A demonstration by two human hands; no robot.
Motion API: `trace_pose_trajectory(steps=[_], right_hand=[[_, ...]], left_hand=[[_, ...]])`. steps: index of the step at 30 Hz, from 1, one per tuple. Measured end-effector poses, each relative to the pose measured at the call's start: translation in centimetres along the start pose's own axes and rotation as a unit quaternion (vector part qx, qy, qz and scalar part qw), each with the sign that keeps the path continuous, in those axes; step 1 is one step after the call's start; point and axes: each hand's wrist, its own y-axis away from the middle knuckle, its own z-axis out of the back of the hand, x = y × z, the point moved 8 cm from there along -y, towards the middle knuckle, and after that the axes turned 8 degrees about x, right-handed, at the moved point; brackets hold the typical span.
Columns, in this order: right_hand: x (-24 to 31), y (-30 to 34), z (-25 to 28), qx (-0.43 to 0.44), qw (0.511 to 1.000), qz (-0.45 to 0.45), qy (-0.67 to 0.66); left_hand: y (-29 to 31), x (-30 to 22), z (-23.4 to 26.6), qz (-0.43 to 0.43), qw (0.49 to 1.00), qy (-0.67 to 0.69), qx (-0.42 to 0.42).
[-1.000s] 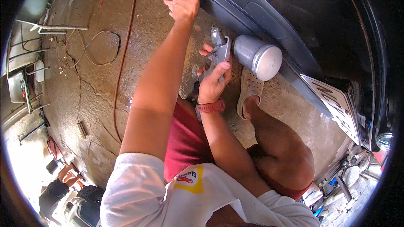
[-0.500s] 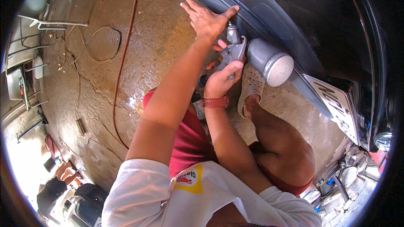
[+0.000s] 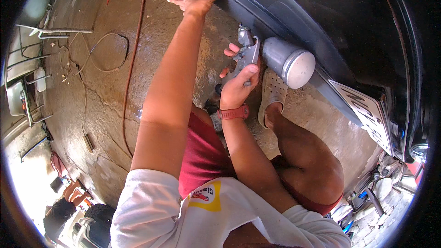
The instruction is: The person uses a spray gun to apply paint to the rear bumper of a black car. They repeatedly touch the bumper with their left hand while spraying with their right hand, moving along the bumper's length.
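My left hand is stretched out with spread fingers, its thumb at the lower edge of a glossy dark car bumper. Nothing is held in it. My right hand, with a red watch on its wrist, grips a silver paint spray gun. The gun's nozzle lies close to the bumper's lower part, and its cylindrical metal cup with a pale round lid sticks out to the right. Some right-hand fingers show on the far side of the gun's handle.
A reddish hose and a thin looped cable lie on the wet brown concrete floor. Metal racks stand at the left. The licence plate juts out at the right. My clog-clad foot is beneath the cup.
My left hand has slid up and to the left along the bumper. The right hand and the spray gun have shifted slightly left.
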Motion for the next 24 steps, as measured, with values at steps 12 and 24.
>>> trace_pose_trajectory(steps=[12,24], right_hand=[[-0.3,0.1,-0.1,0.050,0.999,-0.007,-0.013],[-0.8,0.4,0.1,0.038,0.999,-0.013,-0.008]], left_hand=[[-1.7,3.6,3.0,0.070,0.993,0.047,-0.086],[-0.4,2.2,-1.4,0.007,0.996,0.049,-0.079]])
